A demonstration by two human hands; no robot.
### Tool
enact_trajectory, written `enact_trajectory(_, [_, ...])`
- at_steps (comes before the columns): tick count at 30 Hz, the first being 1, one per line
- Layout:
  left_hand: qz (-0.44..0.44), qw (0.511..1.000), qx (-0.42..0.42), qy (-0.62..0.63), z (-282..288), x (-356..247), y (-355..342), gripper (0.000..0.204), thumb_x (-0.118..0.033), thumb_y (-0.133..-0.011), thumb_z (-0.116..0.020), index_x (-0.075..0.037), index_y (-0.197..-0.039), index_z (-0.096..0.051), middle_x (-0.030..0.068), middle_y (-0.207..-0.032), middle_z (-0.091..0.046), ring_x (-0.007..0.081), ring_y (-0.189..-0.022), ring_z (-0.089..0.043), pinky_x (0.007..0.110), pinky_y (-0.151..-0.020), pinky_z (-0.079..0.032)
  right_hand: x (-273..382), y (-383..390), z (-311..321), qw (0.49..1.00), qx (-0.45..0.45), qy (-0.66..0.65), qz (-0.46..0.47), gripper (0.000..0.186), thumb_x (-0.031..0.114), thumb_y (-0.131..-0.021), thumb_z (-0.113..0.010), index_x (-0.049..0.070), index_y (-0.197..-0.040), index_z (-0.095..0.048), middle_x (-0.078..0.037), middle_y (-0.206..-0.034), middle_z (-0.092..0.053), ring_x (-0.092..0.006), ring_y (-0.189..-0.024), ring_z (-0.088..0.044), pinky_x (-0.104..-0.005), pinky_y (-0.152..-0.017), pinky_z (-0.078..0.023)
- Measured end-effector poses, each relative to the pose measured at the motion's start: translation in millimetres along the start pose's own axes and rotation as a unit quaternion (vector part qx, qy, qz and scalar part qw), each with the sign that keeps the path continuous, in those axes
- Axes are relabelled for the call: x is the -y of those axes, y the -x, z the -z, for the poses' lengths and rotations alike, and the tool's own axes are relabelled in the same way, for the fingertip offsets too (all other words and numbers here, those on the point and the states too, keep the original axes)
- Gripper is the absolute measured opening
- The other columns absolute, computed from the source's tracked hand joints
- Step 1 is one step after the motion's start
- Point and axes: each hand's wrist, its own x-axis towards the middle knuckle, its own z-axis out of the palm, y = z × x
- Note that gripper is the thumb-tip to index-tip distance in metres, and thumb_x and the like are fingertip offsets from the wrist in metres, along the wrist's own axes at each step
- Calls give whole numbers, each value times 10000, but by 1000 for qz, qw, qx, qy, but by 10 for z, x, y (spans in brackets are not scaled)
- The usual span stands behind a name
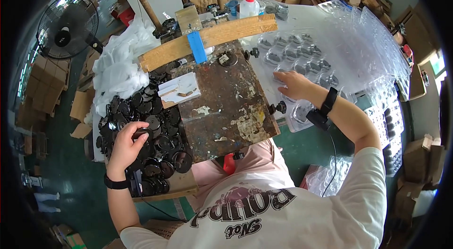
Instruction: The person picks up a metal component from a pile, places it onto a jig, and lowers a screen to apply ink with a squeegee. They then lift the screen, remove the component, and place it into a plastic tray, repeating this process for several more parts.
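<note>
My left hand (127,147) grips a round black disc (143,131) over a heap of similar glossy discs (160,114). My right hand (295,86), fingers apart, rests at a clear plastic tray with round cavities (309,67), some holding shiny round items. Between them lies a worn, stained board (217,107) with a white pad (179,86) at its left. A wooden bar (240,29) with blue tape (196,46) spans the board's far end; a single dark disc (228,59) lies just below it.
Crumpled white wrapping (118,70) and a fan (63,37) are at left. Clamps (278,107) edge the board. A red-topped bottle (249,8) stands behind, with stacked clear trays (368,46) at right and cardboard boxes around. Another person's legs (45,199) show at lower left.
</note>
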Motion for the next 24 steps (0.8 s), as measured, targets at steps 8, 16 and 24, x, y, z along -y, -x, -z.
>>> enact_trajectory(8, [43, 998, -4, 51, 7, 26, -159, 305, -2, -803, -625, -28, -1097, -547, 64, -960, -600, 125, -856, -587, 255, -758, -475, 21, -48, -7, 1000, 11, 3, 9, 583, 181, -787, -608, 46, -1316, -404, -191, -1074, -594, -366, -1014, -540, -423, -865, -441])
enact_trajectory(16, [6, 975, 33, 218, -83, 144, -853, 253, -43, -820, -646, -8, -1045, -534, 18, -916, -607, 90, -853, -566, 235, -756, -462, 101, 42, 128, 998, 56, 5, 34, 620, 172, -771, -622, 35, -1331, -394, -205, -1017, -595, -373, -978, -542, -430, -837, -439])
enact_trajectory(24, [21, 979, 137, 147, -307, 62, -1690, 233, -89, -827, -647, -25, -1029, -550, 37, -908, -630, 84, -843, -572, 250, -750, -460, 140, 30, 143, 998, 46, -7, 34, 621, 163, -770, -625, 35, -1331, -391, -207, -1075, -586, -378, -1017, -528, -420, -867, -434])
